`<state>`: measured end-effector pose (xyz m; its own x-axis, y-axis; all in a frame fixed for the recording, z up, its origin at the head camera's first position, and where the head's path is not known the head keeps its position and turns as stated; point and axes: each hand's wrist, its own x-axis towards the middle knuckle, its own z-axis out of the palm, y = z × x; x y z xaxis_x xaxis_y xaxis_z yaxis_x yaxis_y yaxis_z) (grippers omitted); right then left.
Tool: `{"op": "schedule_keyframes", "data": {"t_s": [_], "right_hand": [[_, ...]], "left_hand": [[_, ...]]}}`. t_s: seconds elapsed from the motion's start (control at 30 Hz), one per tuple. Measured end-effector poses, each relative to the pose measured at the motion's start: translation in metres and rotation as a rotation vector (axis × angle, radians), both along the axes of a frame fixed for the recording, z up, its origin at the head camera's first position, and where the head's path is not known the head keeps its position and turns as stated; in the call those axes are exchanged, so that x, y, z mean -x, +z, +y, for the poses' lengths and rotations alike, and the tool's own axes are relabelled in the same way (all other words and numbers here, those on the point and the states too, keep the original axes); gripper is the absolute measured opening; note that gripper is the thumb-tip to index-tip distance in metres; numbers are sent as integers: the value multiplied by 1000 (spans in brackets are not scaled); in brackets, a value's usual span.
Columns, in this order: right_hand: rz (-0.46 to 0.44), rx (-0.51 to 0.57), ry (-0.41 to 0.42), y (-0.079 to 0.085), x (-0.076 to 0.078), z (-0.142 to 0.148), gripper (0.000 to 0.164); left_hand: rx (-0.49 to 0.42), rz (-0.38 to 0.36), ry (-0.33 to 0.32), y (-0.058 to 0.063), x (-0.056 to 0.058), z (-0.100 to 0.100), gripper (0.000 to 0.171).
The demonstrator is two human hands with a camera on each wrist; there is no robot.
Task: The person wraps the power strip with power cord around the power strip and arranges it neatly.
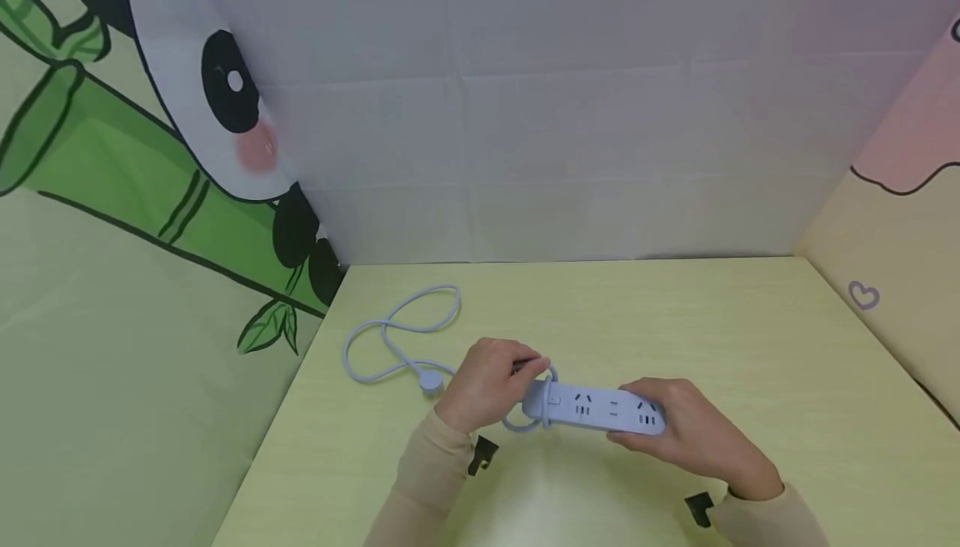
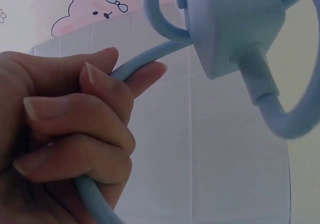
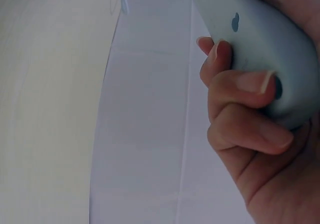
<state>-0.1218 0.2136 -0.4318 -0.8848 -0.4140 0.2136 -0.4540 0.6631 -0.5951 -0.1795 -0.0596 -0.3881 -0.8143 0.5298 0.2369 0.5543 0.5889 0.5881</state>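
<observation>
A white power strip (image 1: 600,408) is held above the table, its socket side facing up in the head view. My right hand (image 1: 693,430) grips its right end; in the right wrist view curled fingers (image 3: 245,89) press against its underside. At the strip's left end, my left hand (image 1: 491,384) pinches the white cord (image 2: 150,54) between thumb and fingers, and more cord runs through the curled fingers. A loop of cord (image 1: 547,401) goes around the strip's left end. The rest of the cord lies in loose curves on the table, with the plug (image 1: 431,381) left of my left hand.
The pale yellow table (image 1: 360,480) has two black marks, one a dark patch (image 1: 483,454) near the left wrist, the other a black patch (image 1: 699,509) by the right sleeve. Behind stands a pale wall sheet (image 1: 555,138); printed cartoon panels flank it.
</observation>
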Motion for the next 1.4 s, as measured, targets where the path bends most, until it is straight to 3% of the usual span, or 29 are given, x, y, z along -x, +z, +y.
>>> {"op": "schedule_keyframes", "data": {"t_s": [0.13, 0.63, 0.77, 1.13, 1.4], "right_hand": [[31, -34, -26, 2, 2, -3, 38], [223, -33, -81, 4, 10, -8, 32], [236, -36, -106, 4, 10, -12, 34], [310, -47, -177, 9, 12, -16, 39], [291, -60, -238, 11, 13, -13, 43]], "left_hand": [[-10, 21, 3, 2, -1, 1, 19], [-63, -24, -22, 9, -11, 2, 26], [-96, -56, -25, 10, -14, 1, 27], [-150, -50, 33, 16, -18, -1, 29], [-154, -80, 13, 22, -21, -3, 22]]}}
